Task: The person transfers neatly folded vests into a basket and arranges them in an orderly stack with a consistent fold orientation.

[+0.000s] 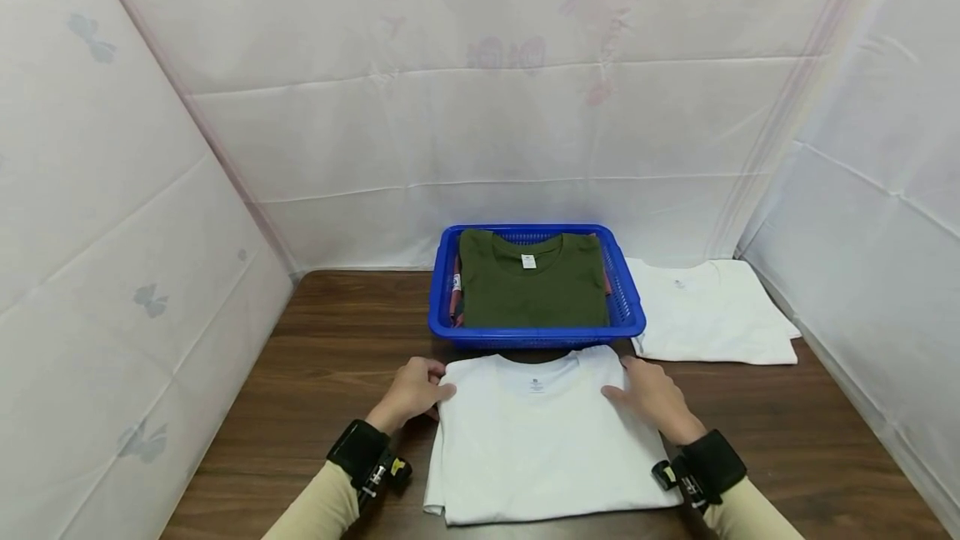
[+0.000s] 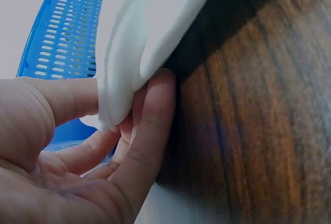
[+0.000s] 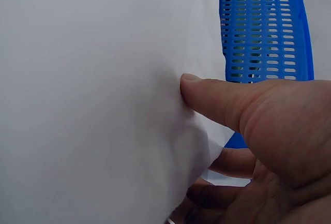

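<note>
So there's a folded white T-shirt (image 1: 540,457) lying collar-away on the near part of the wooden tabletop (image 1: 352,323), right in front of a blue plastic basket (image 1: 442,330). Left hand (image 1: 411,394) has its left shoulder, right hand (image 1: 652,398) its right. The wrist views make the grip pretty clear: left fingers (image 2: 159,100) clamped on the cloth edge with the thumb on the other face, and the right thumb (image 3: 212,95) presses on top while the other fingers tuck under the edge.

Tips, imo: get every layer in each pinch, not just the top one. An under layer pokes out along the left side, clearest at the near left corner, so I'd square that up or it'll probably slide out further. Pull both shoulders evenly, just enough to flatten the neckline; cotton like this likely skews if one side tugs harder. Also mind the far edge, it's close to the basket and could snag on the rim. The neat olive green T-shirt (image 1: 532,294) in the basket is a decent reference for squareness; the other white T-shirt (image 1: 708,315), far right, looks less even.
</note>
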A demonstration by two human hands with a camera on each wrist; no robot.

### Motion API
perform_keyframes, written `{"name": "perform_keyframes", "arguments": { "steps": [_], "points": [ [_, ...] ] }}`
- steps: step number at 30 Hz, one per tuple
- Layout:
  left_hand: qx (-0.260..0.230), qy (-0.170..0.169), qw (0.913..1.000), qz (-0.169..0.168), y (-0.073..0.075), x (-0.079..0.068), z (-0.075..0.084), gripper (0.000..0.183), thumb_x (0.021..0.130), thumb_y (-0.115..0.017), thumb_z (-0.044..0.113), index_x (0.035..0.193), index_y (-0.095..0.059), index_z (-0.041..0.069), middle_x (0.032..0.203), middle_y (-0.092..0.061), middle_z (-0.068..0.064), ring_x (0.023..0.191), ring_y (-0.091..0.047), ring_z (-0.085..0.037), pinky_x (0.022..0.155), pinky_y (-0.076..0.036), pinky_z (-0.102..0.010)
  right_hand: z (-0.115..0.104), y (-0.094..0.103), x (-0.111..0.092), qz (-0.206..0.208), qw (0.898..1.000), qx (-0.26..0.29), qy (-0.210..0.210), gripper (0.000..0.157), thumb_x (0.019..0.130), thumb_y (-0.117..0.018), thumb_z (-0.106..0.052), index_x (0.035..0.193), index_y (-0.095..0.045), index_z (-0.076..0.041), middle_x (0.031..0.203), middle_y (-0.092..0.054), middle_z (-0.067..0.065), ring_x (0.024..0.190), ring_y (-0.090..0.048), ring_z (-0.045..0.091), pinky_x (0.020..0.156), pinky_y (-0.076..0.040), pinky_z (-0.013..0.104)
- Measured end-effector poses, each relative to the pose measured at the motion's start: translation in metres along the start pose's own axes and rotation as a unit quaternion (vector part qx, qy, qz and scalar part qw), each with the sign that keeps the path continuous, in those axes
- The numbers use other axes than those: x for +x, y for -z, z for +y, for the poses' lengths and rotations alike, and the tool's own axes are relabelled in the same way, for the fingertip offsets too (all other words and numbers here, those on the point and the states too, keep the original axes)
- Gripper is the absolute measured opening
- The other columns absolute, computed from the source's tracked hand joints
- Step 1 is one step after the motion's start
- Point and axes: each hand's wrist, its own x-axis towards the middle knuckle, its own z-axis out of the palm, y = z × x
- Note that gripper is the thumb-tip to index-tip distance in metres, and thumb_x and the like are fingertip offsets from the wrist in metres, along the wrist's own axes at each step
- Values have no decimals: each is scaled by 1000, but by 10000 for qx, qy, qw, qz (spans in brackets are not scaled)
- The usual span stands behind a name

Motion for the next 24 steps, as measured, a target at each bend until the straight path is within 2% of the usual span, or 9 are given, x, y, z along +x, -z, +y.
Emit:
{"name": "perform_keyframes", "arguments": {
  "steps": [7, 11, 14, 17, 20, 24],
  "points": [
    [532, -738, 9958, 129, -1, 2, -1, 17, 91, -73, 4, 108, -69, 0, 93, -65, -8, 77, -58, -20, 64, -52, -34, 1, 0, -1, 22, 10000, 79, -10, 64, 91, -79, -29, 136, -57, 11, 129, -62, 34, 110, -64, 50, 81, -55, 61],
    [240, -921, 9955, -12, -2, 1, -2, 13, 94, -69, 3, 107, -69, 2, 93, -67, -8, 75, -60, -19, 61, -52, -33, 2, 0, -2, 47, 9997, 222, 60, 61, 91, -79, -27, 134, -58, 10, 124, -64, 33, 107, -65, 48, 79, -56, 59],
    [1, -1094, 9937, -244, -1, -1, -2, 12, 97, -65, 2, 109, -66, 1, 89, -68, -8, 72, -59, -17, 59, -50, -31, 4, 2, -4, 100, 9990, 373, 227, 58, 92, -78, -23, 133, -58, 13, 119, -66, 32, 102, -67, 44, 78, -56, 56],
    [-62, -1203, 9915, -496, 1, -3, -4, 11, 100, -61, 3, 112, -62, 1, 81, -65, -7, 65, -56, -16, 56, -47, -29, 7, 3, -6, 119, 9976, 498, 465, 55, 93, -77, -20, 131, -57, 15, 102, -67, 23, 88, -66, 34, 72, -55, 49],
    [-246, -1226, 9893, -748, 4, -4, -6, 13, 103, -57, 3, 116, -58, 0, 79, -65, -9, 63, -59, -18, 54, -51, -30, 9, 5, -7, 119, 9955, 644, 685, 49, 94, -76, -18, 127, -58, 14, 83, -58, 11, 73, -55, 23, 63, -46, 40],
    [-574, -1241, 9855, -999, 7, -6, -7, 16, 105, -54, 3, 120, -53, -1, 87, -70, -15, 68, -66, -23, 55, -59, -39, 12, 8, -9, 144, 9919, 847, 934, 37, 96, -74, -16, 121, -59, 7, 74, -46, 4, 65, -44, 17, 58, -36, 33]
  ]
}}
